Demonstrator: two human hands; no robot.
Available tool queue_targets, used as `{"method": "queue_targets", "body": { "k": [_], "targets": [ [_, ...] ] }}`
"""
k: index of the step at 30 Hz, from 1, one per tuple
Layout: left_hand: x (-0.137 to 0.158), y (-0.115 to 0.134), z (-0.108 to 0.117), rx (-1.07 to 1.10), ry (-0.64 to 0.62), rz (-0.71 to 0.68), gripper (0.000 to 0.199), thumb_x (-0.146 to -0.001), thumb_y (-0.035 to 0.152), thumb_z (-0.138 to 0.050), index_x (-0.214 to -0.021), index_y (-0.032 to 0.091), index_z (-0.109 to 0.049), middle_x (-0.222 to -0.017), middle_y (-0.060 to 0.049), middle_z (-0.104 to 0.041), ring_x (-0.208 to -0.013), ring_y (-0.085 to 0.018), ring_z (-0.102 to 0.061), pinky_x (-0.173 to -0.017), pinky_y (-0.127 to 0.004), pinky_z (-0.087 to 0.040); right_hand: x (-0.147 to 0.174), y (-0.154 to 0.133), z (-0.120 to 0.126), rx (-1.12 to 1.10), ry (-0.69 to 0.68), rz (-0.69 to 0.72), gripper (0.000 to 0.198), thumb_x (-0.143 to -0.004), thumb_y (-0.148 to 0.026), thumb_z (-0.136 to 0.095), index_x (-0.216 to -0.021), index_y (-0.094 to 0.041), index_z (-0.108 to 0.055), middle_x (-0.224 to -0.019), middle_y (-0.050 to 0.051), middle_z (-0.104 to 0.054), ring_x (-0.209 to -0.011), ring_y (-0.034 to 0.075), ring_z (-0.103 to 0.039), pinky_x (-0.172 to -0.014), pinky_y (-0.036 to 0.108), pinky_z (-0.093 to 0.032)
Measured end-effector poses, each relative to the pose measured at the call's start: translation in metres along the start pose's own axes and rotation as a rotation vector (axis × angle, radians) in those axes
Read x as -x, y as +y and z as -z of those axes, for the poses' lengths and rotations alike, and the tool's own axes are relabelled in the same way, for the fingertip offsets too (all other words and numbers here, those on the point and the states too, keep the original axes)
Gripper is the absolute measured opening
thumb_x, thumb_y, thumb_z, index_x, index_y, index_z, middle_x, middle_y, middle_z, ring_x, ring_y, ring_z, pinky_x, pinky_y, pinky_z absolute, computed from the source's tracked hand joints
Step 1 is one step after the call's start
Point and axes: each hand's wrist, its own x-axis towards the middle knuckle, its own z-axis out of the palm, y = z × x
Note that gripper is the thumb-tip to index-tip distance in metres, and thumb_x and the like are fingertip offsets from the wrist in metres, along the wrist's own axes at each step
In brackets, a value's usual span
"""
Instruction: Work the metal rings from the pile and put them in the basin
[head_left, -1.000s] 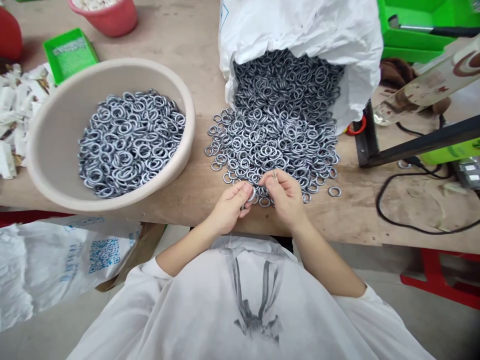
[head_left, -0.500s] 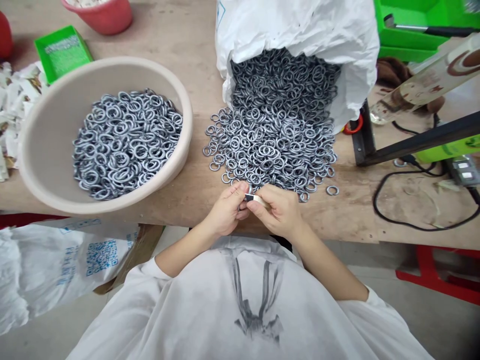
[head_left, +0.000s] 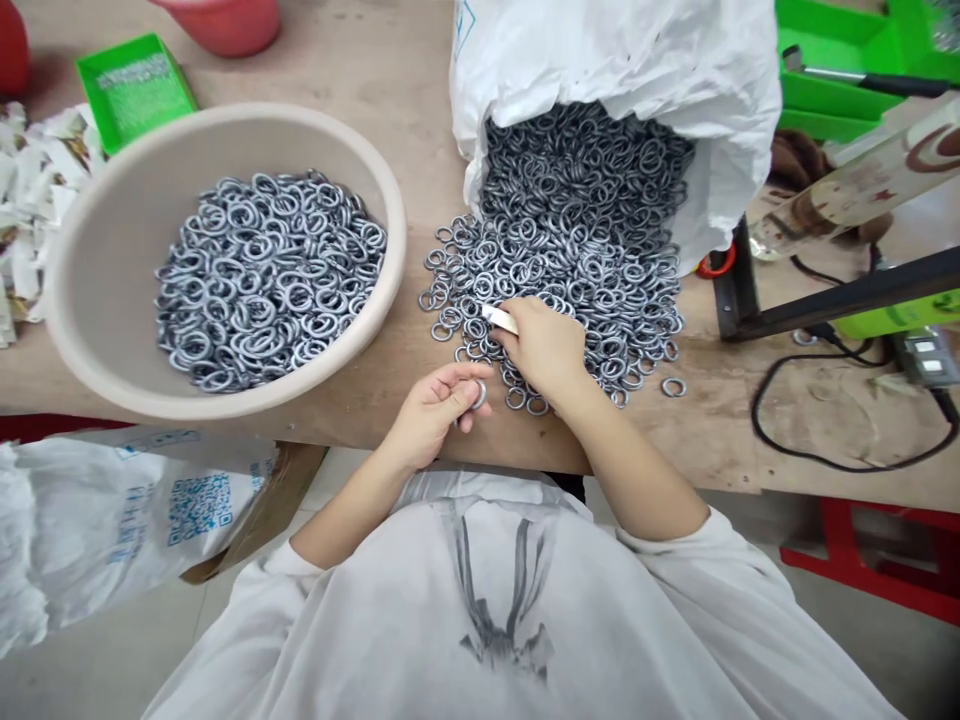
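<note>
My left hand (head_left: 435, 408) is near the table's front edge, thumb and fingers pinching a grey ring (head_left: 480, 394). My right hand (head_left: 547, 347) is over the front of a pile of loose grey rings (head_left: 585, 265), back of the hand upward. A small flat off-white tool (head_left: 500, 319) sticks out leftward from its grip; its exact kind is unclear. The right fingertips are hidden beneath the hand, so I cannot tell whether they touch a ring. The pile spills from a white sack (head_left: 622, 55) lying on its side.
At left stands a beige basin (head_left: 112, 300) holding many similar rings. Behind it are a green tray (head_left: 135, 90) and a red bowl (head_left: 232, 25). A black metal frame (head_left: 847, 280), a cable (head_left: 757, 410) and green bins (head_left: 840, 40) are at right.
My hands have separated. The right moved up and forward over the ring pile, still holding the off-white tool. The left shifted slightly left with a ring in its fingers.
</note>
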Motion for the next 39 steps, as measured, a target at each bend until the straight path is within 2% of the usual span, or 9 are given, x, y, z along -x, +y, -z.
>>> {"method": "queue_targets", "body": {
  "k": [2,4,8,11,15,20,21,27,39],
  "targets": [
    [-0.001,0.003,0.004,0.026,0.057,0.023,0.032,-0.079,0.038,-0.074,-0.099,0.014,-0.067,-0.066,0.0,-0.065,-0.047,-0.005,-0.05,-0.047,-0.017,-0.036,-0.001,0.004,0.0,-0.093,0.029,-0.023,0.018,-0.09,-0.033,-0.063,-0.1,-0.021,-0.07,-0.099,0.01,-0.07,-0.08,0.023,-0.062,-0.065,0.032,-0.037],
    [-0.004,0.004,0.005,0.083,0.073,0.062,0.026,-0.079,0.036,-0.07,-0.092,0.014,-0.066,-0.072,-0.002,-0.067,-0.048,-0.007,-0.052,-0.045,-0.018,-0.037,0.005,0.008,0.002,-0.311,0.043,-0.034,0.015,-0.087,-0.034,-0.066,-0.091,-0.02,-0.07,-0.089,0.006,-0.07,-0.078,0.021,-0.061,-0.067,0.032,-0.04],
    [-0.011,0.004,-0.006,0.189,-0.051,0.215,0.038,-0.08,0.052,-0.065,-0.087,0.015,-0.06,-0.075,-0.003,-0.065,-0.044,-0.006,-0.046,-0.036,-0.018,-0.026,0.031,0.011,0.006,-0.891,-0.089,0.043,0.024,-0.083,-0.044,-0.07,-0.086,-0.021,-0.068,-0.077,0.001,-0.066,-0.071,0.018,-0.06,-0.067,0.032,-0.045],
    [-0.012,0.002,-0.019,0.225,-0.16,0.319,0.045,-0.078,0.059,-0.069,-0.084,0.016,-0.055,-0.064,0.002,-0.054,-0.041,-0.003,-0.035,-0.037,-0.016,-0.019,0.048,0.012,0.007,-1.025,-0.127,0.098,0.029,-0.083,-0.05,-0.07,-0.083,-0.021,-0.069,-0.077,0.002,-0.065,-0.072,0.018,-0.061,-0.069,0.033,-0.047],
    [-0.01,-0.002,-0.032,0.225,-0.138,0.271,0.044,-0.074,0.05,-0.078,-0.083,0.018,-0.05,-0.059,0.007,-0.044,-0.042,-0.002,-0.029,-0.039,-0.013,-0.017,0.056,0.014,0.008,-0.997,-0.042,0.145,0.029,-0.077,-0.049,-0.077,-0.084,-0.022,-0.07,-0.081,0.002,-0.066,-0.075,0.017,-0.059,-0.073,0.032,-0.046],
    [-0.011,-0.008,-0.037,0.125,-0.092,0.119,0.045,-0.077,0.052,-0.074,-0.073,0.017,-0.046,-0.056,0.006,-0.043,-0.044,-0.003,-0.028,-0.04,-0.015,-0.017,0.062,0.015,0.006,-1.011,0.036,-0.07,0.034,-0.086,-0.055,-0.064,-0.079,-0.021,-0.061,-0.067,-0.002,-0.054,-0.061,0.013,-0.048,-0.059,0.027,-0.04],
    [-0.011,-0.008,-0.037,0.115,-0.081,0.105,0.046,-0.077,0.053,-0.074,-0.071,0.017,-0.046,-0.056,0.005,-0.043,-0.044,-0.003,-0.028,-0.04,-0.015,-0.017,0.064,0.015,0.007,-0.975,0.053,-0.078,0.036,-0.087,-0.056,-0.062,-0.077,-0.021,-0.059,-0.064,-0.003,-0.051,-0.058,0.012,-0.044,-0.057,0.026,-0.037],
    [-0.011,-0.004,-0.038,0.168,-0.026,0.149,0.048,-0.071,0.053,-0.078,-0.073,0.017,-0.046,-0.054,0.007,-0.039,-0.044,-0.003,-0.026,-0.039,-0.015,-0.017,0.082,0.016,0.015,-0.645,0.04,0.231,0.043,-0.093,-0.055,-0.053,-0.067,-0.021,-0.052,-0.062,0.0,-0.05,-0.058,0.013,-0.044,-0.056,0.028,-0.03],
    [-0.007,-0.004,-0.039,0.27,-0.066,0.216,0.044,-0.07,0.044,-0.081,-0.074,0.018,-0.046,-0.051,0.008,-0.039,-0.04,-0.002,-0.026,-0.039,-0.014,-0.017,0.083,0.012,0.018,-0.5,0.013,0.272,0.048,-0.094,-0.055,-0.048,-0.061,-0.021,-0.047,-0.057,-0.001,-0.048,-0.053,0.012,-0.042,-0.054,0.028,-0.026]
  ]
}}
